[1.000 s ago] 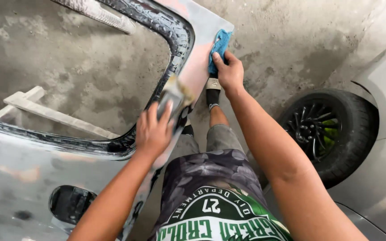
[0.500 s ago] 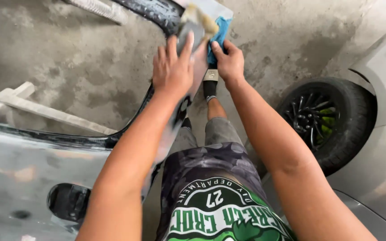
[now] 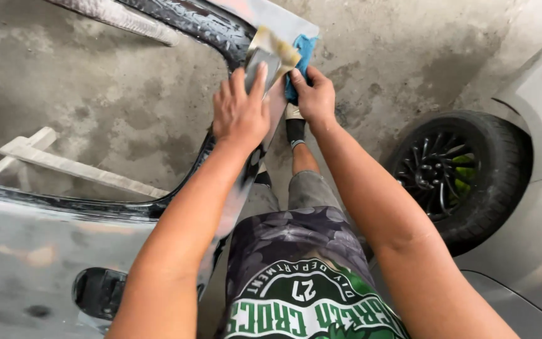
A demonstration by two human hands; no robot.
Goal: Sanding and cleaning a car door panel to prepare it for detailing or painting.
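A grey, sanded car door (image 3: 26, 251) lies flat in front of me, its window frame (image 3: 196, 25) reaching away. My left hand (image 3: 241, 112) presses a folded sheet of sandpaper (image 3: 271, 53) onto the frame's upright edge near the top corner. My right hand (image 3: 312, 94) grips a blue cloth (image 3: 303, 50) at that same corner, right beside the sandpaper. My legs and one shoe stand below the frame.
A grey car with a black wheel (image 3: 456, 176) and green brake part stands close on the right. Pale wooden bars (image 3: 64, 163) of a stand lie on the stained concrete floor (image 3: 95, 94) seen through the window opening. A dark handle recess (image 3: 98, 292) sits in the door.
My left hand slid the sandpaper up the frame edge, from mid-pillar to the top corner beside my right hand. The right hand stayed on the blue cloth.
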